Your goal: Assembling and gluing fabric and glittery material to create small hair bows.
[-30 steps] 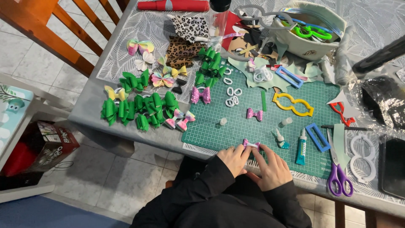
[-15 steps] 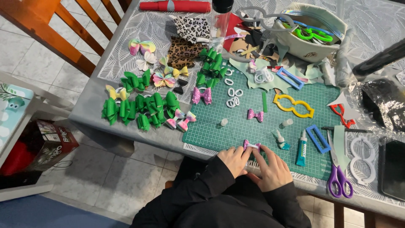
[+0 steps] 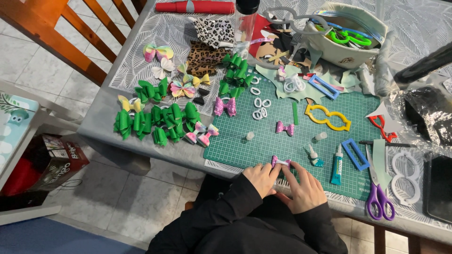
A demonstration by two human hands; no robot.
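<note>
Grip: both hands pinch a small purple glitter bow (image 3: 279,162), fingertips pressed together on it.
Left hand (image 3: 260,178): curled at the bow's left end, thumb and fingers closed on it.
Right hand (image 3: 305,190): fingers reach over to the bow's right end, palm down.
Bow's place: right at the near edge of the green cutting mat (image 3: 263,136).
On the mat: teal glue tube (image 3: 336,165) just right of the hands, a pink glitter bow (image 3: 285,128) farther up, yellow frame cutout (image 3: 328,117) beyond it.
Off the mat: purple scissors (image 3: 378,200) to its right, green bows (image 3: 155,120) clustered to its left.
</note>
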